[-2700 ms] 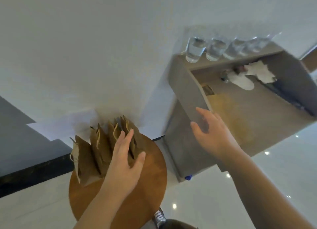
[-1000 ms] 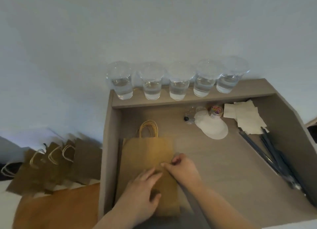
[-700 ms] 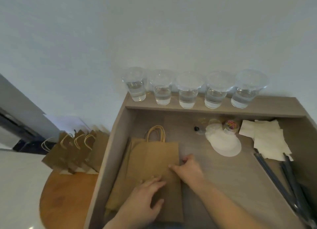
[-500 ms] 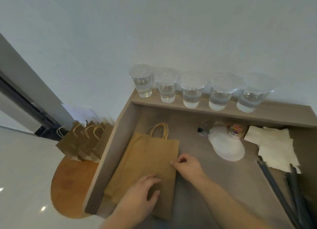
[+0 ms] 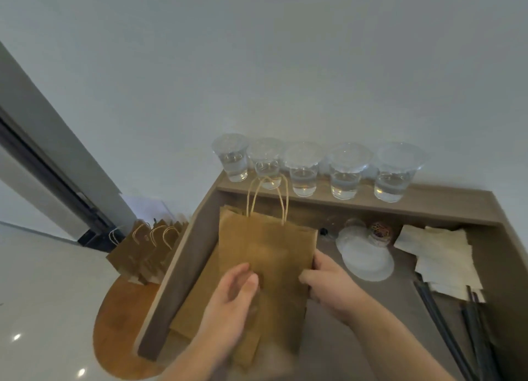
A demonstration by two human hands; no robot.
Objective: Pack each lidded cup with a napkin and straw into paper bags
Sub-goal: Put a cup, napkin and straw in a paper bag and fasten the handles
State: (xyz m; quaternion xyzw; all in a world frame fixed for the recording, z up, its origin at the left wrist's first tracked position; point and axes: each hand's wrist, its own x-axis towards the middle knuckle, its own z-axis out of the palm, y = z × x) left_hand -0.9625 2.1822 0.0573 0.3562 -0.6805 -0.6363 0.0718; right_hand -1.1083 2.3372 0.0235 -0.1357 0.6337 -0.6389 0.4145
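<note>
- Since half a second before, the paper bag (image 5: 265,252) had come up off the counter (image 5: 357,317). It had lain flat, and now it was raised, its handles (image 5: 267,197) standing in front of the cups (image 5: 303,169).
- The right hand (image 5: 328,286) gripped the bag's right edge, thumb on the front and fingers wrapped behind.
- The left hand (image 5: 228,303) was at the bag's lower front, fingers loosely curved. Blur hid whether they pinched the paper or only touched it.
- The bag looked unopened, its sides pressed together.
- Five lidded cups stood on the shelf (image 5: 443,206) behind. Napkins (image 5: 440,255) and dark straws (image 5: 445,323) lay on the counter to the right.
- More bags (image 5: 143,246) stood on a round wooden top (image 5: 120,323) to the left.
- Packing seemed barely begun: nothing was bagged, and all five sets remained.
</note>
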